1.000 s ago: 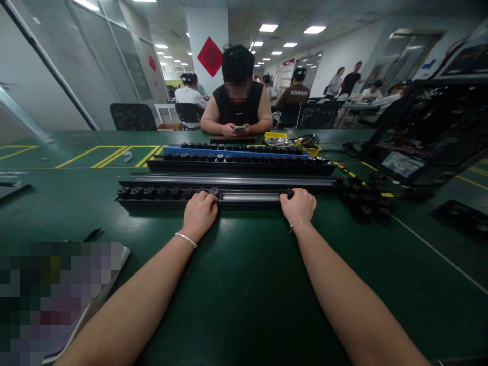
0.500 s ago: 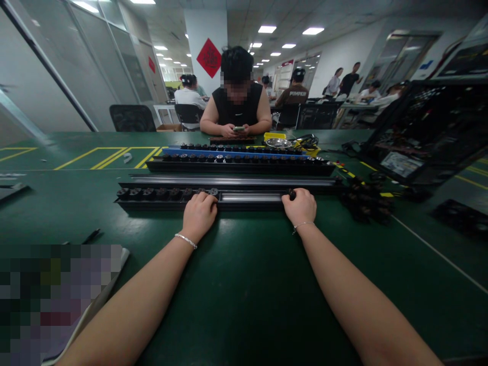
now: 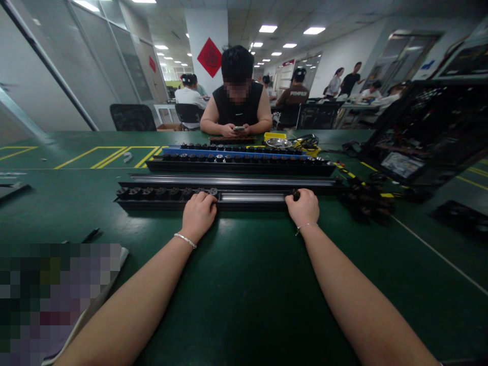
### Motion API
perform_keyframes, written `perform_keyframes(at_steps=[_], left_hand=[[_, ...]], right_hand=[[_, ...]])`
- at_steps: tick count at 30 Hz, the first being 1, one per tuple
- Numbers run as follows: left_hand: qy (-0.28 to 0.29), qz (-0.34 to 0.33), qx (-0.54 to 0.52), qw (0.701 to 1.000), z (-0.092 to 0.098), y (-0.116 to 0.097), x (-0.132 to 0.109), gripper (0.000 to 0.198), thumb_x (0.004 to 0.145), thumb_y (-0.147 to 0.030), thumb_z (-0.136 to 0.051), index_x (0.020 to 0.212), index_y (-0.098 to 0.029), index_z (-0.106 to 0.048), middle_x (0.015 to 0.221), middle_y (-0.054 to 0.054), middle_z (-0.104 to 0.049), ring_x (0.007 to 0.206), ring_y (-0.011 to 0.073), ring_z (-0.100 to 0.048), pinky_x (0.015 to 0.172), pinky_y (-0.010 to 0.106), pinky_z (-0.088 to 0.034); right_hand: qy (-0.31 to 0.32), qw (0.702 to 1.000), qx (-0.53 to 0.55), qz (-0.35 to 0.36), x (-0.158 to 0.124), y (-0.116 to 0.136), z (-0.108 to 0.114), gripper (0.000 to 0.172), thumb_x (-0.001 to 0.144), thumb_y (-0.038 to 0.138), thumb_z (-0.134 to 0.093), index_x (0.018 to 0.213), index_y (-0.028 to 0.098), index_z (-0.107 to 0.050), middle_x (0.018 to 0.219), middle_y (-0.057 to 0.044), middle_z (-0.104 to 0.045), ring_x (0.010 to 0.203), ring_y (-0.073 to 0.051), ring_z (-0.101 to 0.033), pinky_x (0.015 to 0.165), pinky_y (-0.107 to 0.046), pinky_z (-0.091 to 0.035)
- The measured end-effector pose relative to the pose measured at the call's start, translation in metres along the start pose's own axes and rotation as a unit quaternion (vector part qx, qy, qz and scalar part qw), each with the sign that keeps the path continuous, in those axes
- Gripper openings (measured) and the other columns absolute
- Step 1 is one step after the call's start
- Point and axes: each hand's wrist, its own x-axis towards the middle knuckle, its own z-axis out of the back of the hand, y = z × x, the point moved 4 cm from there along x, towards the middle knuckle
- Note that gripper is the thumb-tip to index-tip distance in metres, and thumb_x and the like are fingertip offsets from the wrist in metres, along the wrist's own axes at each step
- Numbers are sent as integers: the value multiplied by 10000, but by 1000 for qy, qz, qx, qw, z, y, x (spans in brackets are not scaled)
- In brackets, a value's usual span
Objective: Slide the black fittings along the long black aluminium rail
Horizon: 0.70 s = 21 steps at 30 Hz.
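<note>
Head view: black parts [image 3: 160,192] line the rail [image 3: 251,206] at left; between my hands it is bare. My left hand [image 3: 199,212] curls over it, grip unclear; my right hand [image 3: 304,207] pinches a knob [image 3: 296,194].

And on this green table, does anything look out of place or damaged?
No clear damage. The heap of dark parts right of the front rail looks untidy: jumbled, while the rail's round parts sit in a row.

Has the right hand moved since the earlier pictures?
Yes: the right hand has shifted slightly rightward along the black rail, toward the still dark pile.
</note>
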Motion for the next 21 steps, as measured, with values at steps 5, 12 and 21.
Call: perform_keyframes(at_steps=[5,12,21], left_hand=[[-7,-6,0,1000,-1,1,0,172,832,-227,-489,904,-204,-644,901,69,-605,868,234,-525,771,346,-441],[-3,-4,-4,1000,0,0,0,175,831,-218,-487,902,-205,-646,900,67,-606,864,230,-531,767,342,-441],[-5,-1,-2,1000,-1,1,0,171,833,-227,-489,903,-209,-643,902,66,-608,865,234,-528,764,343,-441]], right_hand=[[2,1000,3,-4,1,-1,-1,389,748,321,-458,1028,103,-618,1120,-165,-589,1005,-274,-506,875,-390,-402],[16,999,-3,-27,3,-5,2,388,742,322,-458,1024,108,-618,1086,-162,-606,993,-275,-528,854,-383,-423],[-6,999,8,-48,6,-14,3,380,723,331,-463,991,124,-633,1086,-157,-606,975,-271,-534,863,-384,-416]])
